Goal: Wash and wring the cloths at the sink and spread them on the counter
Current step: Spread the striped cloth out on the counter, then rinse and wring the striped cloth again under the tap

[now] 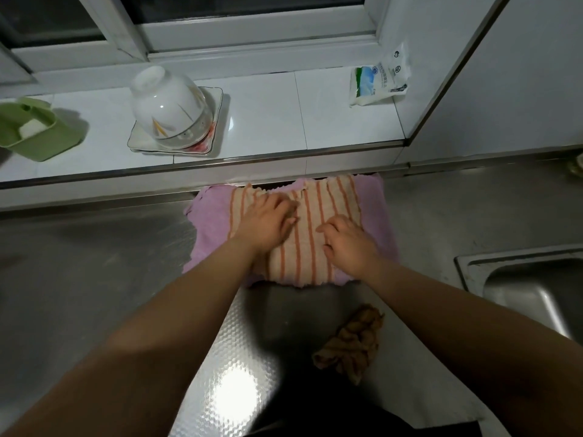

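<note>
**Striped cloth laid over pink cloth, both hands flat on it**

Orange-striped beige cloth point(310, 234) lies spread flat on top of a pink cloth point(211, 228), which is itself spread on the steel counter point(94, 279) against the foot of the tiled ledge point(268, 121). Pink margins show on the left, the right and along part of the near edge of the striped cloth.

Left hand point(268, 220): palm down on the left half of the striped cloth, fingers extended toward the centre, pressing, nothing grasped. Right hand point(348, 244): palm down on the right half, fingers slightly bent and pointing left, resting on the fabric; no fold of cloth is seen pinched.

A third cloth, brown and bunched point(353, 342), lies crumpled on the counter nearer the person, apart from the spread pair, below the right forearm.

The sink point(530, 288) sits at the right edge, its basin partly in view, well apart from the spread cloths.

On the ledge: a green plastic holder point(38, 134) at left, an upturned white bowl point(170, 108) on a square plate point(214, 99), and a white packet point(378, 78) at right below the window frame point(252, 33).
</note>
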Available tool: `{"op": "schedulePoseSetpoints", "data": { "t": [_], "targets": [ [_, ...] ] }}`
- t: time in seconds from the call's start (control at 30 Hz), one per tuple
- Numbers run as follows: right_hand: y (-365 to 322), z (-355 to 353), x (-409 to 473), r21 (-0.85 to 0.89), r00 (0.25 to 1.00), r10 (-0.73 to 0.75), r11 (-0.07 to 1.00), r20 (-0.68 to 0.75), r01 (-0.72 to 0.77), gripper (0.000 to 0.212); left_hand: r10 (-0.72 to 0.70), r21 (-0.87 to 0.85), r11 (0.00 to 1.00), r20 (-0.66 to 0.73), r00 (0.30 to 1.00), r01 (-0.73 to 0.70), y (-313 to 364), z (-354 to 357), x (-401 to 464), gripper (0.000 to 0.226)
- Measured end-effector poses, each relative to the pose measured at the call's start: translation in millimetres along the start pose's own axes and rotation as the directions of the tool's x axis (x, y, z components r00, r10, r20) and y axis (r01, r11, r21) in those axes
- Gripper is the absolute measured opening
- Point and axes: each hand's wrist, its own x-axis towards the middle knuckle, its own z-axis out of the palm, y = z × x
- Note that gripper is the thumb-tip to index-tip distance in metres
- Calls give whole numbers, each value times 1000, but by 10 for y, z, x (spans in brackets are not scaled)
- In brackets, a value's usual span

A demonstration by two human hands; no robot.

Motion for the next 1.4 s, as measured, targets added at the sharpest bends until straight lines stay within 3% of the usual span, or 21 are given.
{"op": "schedulePoseSetpoints", "data": {
  "t": [0.07,0.13,0.2,0.27,0.3,0.4,0.5,0.6,0.67,0.77,0.83,0.9,0.97,1.03,1.1,1.2,1.27,1.33,1.4],
  "targets": [
    [12,-2,45,6,996,46,999,75,-47,48,-92,65,994,130,987,84,-61,2,256,53],
    [15,-5,27,13,998,42,999,47,-43,44,-270,25,962,196,943,270,-145,-8,401,55],
    [25,-5,-36,39,996,-6,999,-84,9,36,-364,-57,930,14,931,364,-180,-29,416,48],
    [58,41,-155,45,974,-87,994,-211,98,29,-329,-111,944,-249,911,310,-133,-39,349,31],
    [74,79,-238,43,961,-124,989,-246,139,26,-266,-123,963,-279,923,241,-104,-8,295,26],
    [105,258,-520,-34,919,-254,966,-301,256,24,-93,-123,989,-129,987,77,-104,167,168,39],
    [129,386,-833,64,886,-334,926,-322,372,30,-192,-232,959,-94,977,166,-134,229,188,40],
    [124,487,-1109,89,974,-179,977,-141,193,24,-311,-348,899,-79,947,267,24,166,187,51],
    [124,531,-1261,135,998,-49,990,47,42,33,-280,-360,906,-114,953,223,186,154,132,49],
    [185,568,-1444,64,965,95,991,245,-114,57,-222,-356,923,-175,959,149,493,224,-12,35],
    [244,623,-1542,-26,938,172,985,301,-172,53,-166,-316,944,-206,964,95,733,295,-121,32],
    [235,595,-1645,70,923,251,957,291,-282,41,-99,-330,944,-221,970,22,978,354,-225,34],
    [189,460,-1750,329,912,345,854,222,-403,20,-42,-423,906,-174,984,-36,1253,366,-314,28],
    [159,240,-1845,633,876,452,631,172,-449,26,57,-547,836,4,998,-46,1566,365,-374,24],
    [219,26,-1941,814,833,535,417,141,-405,28,181,-641,768,206,962,-8,1890,339,-409,29],
    [368,-239,-2087,943,742,662,170,105,-285,20,219,-692,713,372,902,112,2283,281,-398,40],
    [501,-393,-2227,985,686,717,-5,124,-174,26,267,-698,705,423,866,123,2508,227,-345,30],
    [636,-538,-2414,987,694,703,-144,156,-76,19,343,-745,655,437,832,121,2750,169,-286,18],
    [805,-642,-2622,965,726,662,-264,185,-6,9,335,-798,587,392,857,135,2990,175,-207,5]
  ]
}}
